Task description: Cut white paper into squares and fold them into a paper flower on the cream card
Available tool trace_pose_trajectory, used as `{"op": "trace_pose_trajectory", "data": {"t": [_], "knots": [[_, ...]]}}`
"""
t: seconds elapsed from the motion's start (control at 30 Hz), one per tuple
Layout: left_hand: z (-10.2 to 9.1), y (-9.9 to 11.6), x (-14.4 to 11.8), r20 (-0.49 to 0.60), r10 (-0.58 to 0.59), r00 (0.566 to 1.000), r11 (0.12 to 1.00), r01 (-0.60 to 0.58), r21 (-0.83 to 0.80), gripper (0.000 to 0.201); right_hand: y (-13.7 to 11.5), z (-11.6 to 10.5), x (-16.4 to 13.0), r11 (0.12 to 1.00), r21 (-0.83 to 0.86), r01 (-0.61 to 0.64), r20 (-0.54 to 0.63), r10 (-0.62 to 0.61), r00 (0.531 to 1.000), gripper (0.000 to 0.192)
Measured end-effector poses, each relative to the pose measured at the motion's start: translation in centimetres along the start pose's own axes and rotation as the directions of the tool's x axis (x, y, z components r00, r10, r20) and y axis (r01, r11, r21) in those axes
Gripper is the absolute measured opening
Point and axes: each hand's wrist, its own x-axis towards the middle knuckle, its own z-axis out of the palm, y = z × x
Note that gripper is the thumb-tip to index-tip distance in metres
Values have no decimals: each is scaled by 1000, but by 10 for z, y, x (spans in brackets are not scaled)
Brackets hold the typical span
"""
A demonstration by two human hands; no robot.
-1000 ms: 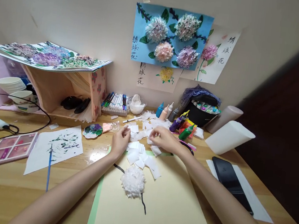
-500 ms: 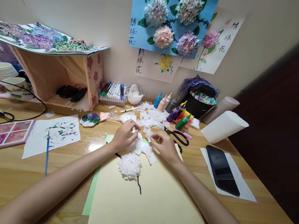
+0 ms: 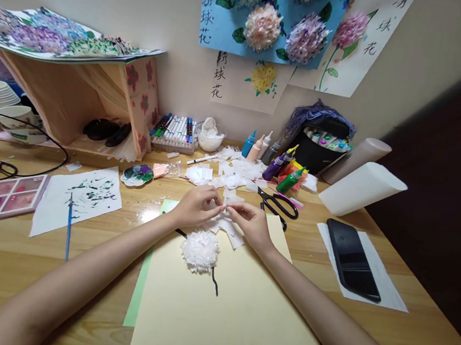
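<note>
My left hand [image 3: 198, 206] and my right hand [image 3: 251, 225] meet fingertip to fingertip above the top of a cream paper sheet [image 3: 220, 322]. Both are closed in a pinch on a small piece of white tissue paper, mostly hidden by the fingers. Beneath them, loose white tissue pieces [image 3: 234, 234] overlap on the sheet. Just nearer to me sits a ruffled white paper flower [image 3: 199, 251], with a dark painted stem line [image 3: 215, 282] running down from it. A green sheet [image 3: 134, 306] shows under the cream one's left edge.
More white tissue squares [image 3: 239, 169] lie scattered behind the hands. Black scissors [image 3: 279, 203] and paint bottles [image 3: 290, 180] stand to the right, then a phone [image 3: 352, 260]. On the left are a paint palette [image 3: 137, 175], a blue brush [image 3: 68, 231] and a paint-marked paper [image 3: 101, 196].
My hands have come together, so their fingertips now touch around the small tissue piece. The head view has tilted slightly downward. The white flower stays on the sheet.
</note>
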Motion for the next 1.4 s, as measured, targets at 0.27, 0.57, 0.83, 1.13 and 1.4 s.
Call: {"op": "trace_pose_trajectory", "data": {"t": [0.27,0.57,0.83,1.13,1.4], "knots": [[0,0,0,15,-29,999,999,30,-41,25,3,0,1,1000,-1,-7,18,7,1000,30],[-3,2,2,41,-29,999,987,35,-155,19,4,0,2,998,60,-14,56,11,998,18],[-5,-1,2,-19,-89,996,986,85,-142,16,1,-3,7,966,195,-172,-106,195,975,29],[-2,5,2,40,-8,999,994,3,113,22,-3,-2,4,976,179,-127,33,123,992,24],[-3,1,4,-34,-33,999,999,33,7,19,1,-1,4,979,167,-116,32,113,993,21]]}}
